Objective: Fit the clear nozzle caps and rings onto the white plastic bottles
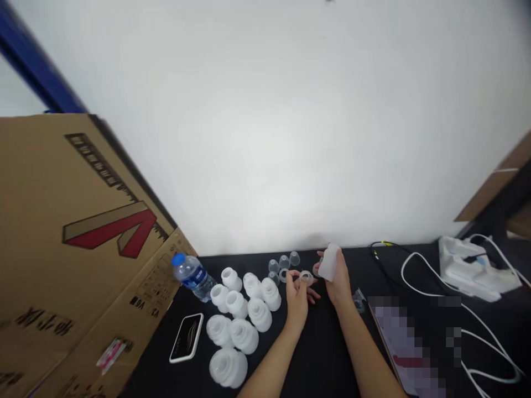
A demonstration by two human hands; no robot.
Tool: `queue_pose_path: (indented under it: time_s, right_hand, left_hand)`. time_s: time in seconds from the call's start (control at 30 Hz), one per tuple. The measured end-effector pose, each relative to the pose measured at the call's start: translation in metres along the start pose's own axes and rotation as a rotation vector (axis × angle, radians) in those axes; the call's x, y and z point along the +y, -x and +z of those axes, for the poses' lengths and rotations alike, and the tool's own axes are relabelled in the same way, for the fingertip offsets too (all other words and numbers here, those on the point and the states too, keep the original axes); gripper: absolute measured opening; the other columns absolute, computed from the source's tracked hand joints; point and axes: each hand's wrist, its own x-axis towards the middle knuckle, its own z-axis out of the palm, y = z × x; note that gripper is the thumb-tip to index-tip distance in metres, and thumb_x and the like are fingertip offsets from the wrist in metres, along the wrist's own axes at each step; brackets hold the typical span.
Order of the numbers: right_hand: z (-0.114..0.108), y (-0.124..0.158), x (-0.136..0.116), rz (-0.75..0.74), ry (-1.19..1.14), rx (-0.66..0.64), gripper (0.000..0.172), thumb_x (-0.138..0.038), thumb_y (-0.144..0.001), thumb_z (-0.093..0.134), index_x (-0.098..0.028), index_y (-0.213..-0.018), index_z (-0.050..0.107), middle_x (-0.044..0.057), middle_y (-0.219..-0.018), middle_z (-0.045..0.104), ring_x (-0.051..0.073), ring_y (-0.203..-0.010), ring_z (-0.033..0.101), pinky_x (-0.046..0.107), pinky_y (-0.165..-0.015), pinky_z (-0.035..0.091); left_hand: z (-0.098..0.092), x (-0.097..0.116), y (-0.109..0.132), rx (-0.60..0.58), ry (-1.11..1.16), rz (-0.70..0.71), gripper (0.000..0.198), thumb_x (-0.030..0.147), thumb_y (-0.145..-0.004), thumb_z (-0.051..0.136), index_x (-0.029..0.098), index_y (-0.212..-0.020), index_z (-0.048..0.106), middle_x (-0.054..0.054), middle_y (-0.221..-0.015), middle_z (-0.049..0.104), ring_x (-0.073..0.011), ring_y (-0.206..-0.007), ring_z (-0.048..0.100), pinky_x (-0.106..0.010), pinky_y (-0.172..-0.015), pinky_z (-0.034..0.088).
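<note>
My left hand (295,296) pinches a small translucent cap (306,276) with a ring-like rim. Its other fingers spread out below the cap. Close by, my right hand (339,282) is wrapped round a milky white bottle (329,262), held tilted above the black table. Part of another clear piece shows beside the right fingers, too small to make out. Several clear dome-shaped caps (284,262) stand on the table just beyond my left hand. To the left of it, several white wide-necked bottles (244,335) stand in a loose group, some with tops on.
A water bottle with a blue cap (193,273) and a phone (186,337) lie by the cardboard box (91,249) on the left. On the right are a clear plastic piece (359,301), a blurred flat object (402,348), white cables (477,320) and a white power strip (475,271).
</note>
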Motion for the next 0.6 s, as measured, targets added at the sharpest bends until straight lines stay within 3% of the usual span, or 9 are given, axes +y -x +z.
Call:
queue_pose_path:
  time_s: [0.13, 0.23, 0.33, 0.47, 0.6]
  right_hand:
    - [-0.001, 0.006, -0.003, 0.049, -0.047, -0.072, 0.049, -0.067, -0.086, 0.072, -0.023, -0.107, 0.066, 0.002, -0.082, 0.077, 0.022, -0.056, 0.071, 0.032, -0.042, 0.057]
    - [0.001, 0.01, -0.002, 0.05, 0.011, -0.107, 0.043, -0.056, -0.082, 0.081, -0.025, -0.104, 0.063, 0.0, -0.083, 0.076, 0.021, -0.059, 0.072, 0.03, -0.044, 0.057]
    - [0.005, 0.014, 0.0, 0.088, 0.119, -0.192, 0.047, -0.049, -0.08, 0.087, -0.026, -0.114, 0.065, -0.001, -0.088, 0.076, 0.019, -0.06, 0.071, 0.029, -0.045, 0.058]
    - [0.009, 0.016, 0.003, 0.129, 0.188, -0.317, 0.038, -0.052, -0.089, 0.076, -0.025, -0.116, 0.071, 0.002, -0.091, 0.073, 0.019, -0.06, 0.07, 0.027, -0.039, 0.053]
    - [0.007, 0.017, 0.005, 0.145, 0.193, -0.416, 0.036, -0.045, -0.085, 0.076, -0.026, -0.115, 0.069, 0.001, -0.097, 0.07, 0.016, -0.056, 0.066, 0.027, -0.037, 0.052]
  left_hand:
    - [-0.005, 0.006, 0.004, 0.04, 0.067, 0.062, 0.05, 0.058, -0.092, 0.078, 0.025, -0.111, 0.045, -0.01, -0.108, 0.082, -0.0223, -0.077, 0.083, -0.025, -0.061, 0.055]
    - [-0.008, 0.012, 0.004, 0.045, 0.158, 0.089, 0.044, 0.053, -0.098, 0.072, 0.026, -0.121, 0.046, -0.011, -0.121, 0.079, -0.0236, -0.093, 0.083, -0.029, -0.072, 0.059]
    - [-0.01, 0.017, 0.001, 0.052, 0.191, 0.132, 0.041, 0.049, -0.102, 0.068, 0.027, -0.128, 0.046, -0.009, -0.121, 0.077, -0.0231, -0.102, 0.081, -0.031, -0.081, 0.059]
    - [-0.013, 0.024, -0.001, 0.077, 0.232, 0.166, 0.044, 0.052, -0.102, 0.067, 0.03, -0.134, 0.047, -0.007, -0.122, 0.073, -0.0213, -0.104, 0.078, -0.031, -0.083, 0.059]
    - [-0.013, 0.029, -0.001, 0.096, 0.258, 0.178, 0.05, 0.058, -0.099, 0.067, 0.032, -0.138, 0.048, -0.007, -0.13, 0.067, -0.0204, -0.101, 0.073, -0.03, -0.077, 0.059]
